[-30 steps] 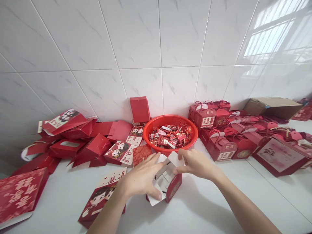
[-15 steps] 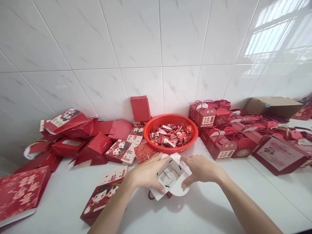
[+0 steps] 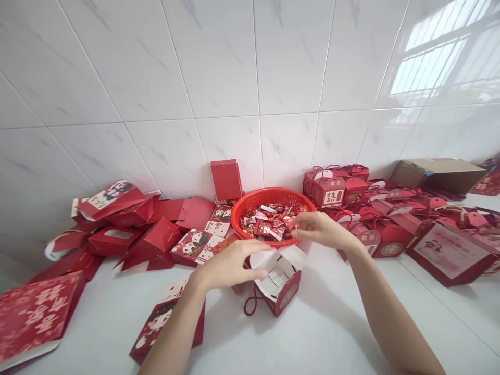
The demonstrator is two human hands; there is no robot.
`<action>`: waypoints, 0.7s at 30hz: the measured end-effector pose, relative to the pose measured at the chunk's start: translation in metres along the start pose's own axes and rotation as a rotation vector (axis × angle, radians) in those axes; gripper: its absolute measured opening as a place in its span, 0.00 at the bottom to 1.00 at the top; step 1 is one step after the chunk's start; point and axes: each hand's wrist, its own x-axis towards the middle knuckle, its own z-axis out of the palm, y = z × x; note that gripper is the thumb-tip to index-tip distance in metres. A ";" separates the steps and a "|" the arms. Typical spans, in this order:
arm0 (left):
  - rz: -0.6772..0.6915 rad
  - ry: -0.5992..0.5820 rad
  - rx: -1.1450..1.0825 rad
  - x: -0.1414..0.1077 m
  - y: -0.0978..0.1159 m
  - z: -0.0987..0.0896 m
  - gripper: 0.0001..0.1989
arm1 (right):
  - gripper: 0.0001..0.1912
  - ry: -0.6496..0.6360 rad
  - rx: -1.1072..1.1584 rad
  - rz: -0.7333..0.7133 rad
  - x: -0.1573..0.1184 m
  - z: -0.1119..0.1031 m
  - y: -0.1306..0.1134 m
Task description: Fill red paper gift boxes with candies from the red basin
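Note:
An open red box (image 3: 288, 289) with a white inside stands on the table, its flaps spread and a dark red cord loop at its left. My left hand (image 3: 234, 264) is at the box's left side, thumb and fingers apart, with nothing seen between them. Behind the box sits a red plastic basket (image 3: 258, 196) holding many wrapped candies (image 3: 275, 221). My right hand (image 3: 322, 229) reaches over the basket's right front rim, fingers bent near the candies; whether they hold anything is hidden.
Red boxes and bags (image 3: 152, 239) are piled at the left. Corded red boxes (image 3: 369, 239) and a brown carton (image 3: 433, 169) stand at the right. A red box with cartoon figures (image 3: 199, 328) lies beside my left forearm. A tiled wall rises behind.
My right hand has left the box's flap and moved up to the basket. My left hand has loosened from the box. The box's red front side now shows, and the view has shifted slightly.

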 end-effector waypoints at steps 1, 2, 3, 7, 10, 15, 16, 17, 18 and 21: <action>0.017 0.059 0.004 0.003 -0.001 -0.005 0.24 | 0.17 0.082 0.071 -0.009 0.010 0.002 0.005; 0.026 0.108 0.011 0.008 -0.002 -0.009 0.21 | 0.16 0.165 0.152 -0.016 0.021 0.005 0.010; 0.035 0.144 0.023 0.016 -0.004 -0.013 0.19 | 0.15 0.257 0.247 -0.014 0.031 0.009 0.015; 0.152 0.127 0.158 0.066 -0.013 -0.017 0.19 | 0.13 0.565 0.583 0.055 0.066 0.034 0.033; 0.114 -0.015 0.323 0.108 -0.023 -0.006 0.30 | 0.13 0.612 0.642 0.091 0.079 0.051 0.047; 0.078 -0.038 0.171 0.149 -0.042 0.022 0.26 | 0.14 0.599 0.709 0.138 0.082 0.061 0.066; 0.085 -0.009 0.118 0.152 -0.045 0.025 0.22 | 0.14 0.607 0.721 0.142 0.082 0.060 0.068; 0.088 0.020 0.073 0.154 -0.048 0.027 0.17 | 0.14 0.615 0.733 0.146 0.082 0.059 0.070; 0.085 0.052 0.032 0.155 -0.051 0.027 0.13 | 0.14 0.621 0.744 0.151 0.082 0.059 0.071; 0.044 0.204 -0.134 0.153 -0.058 0.022 0.09 | 0.15 0.619 0.771 0.166 0.083 0.058 0.072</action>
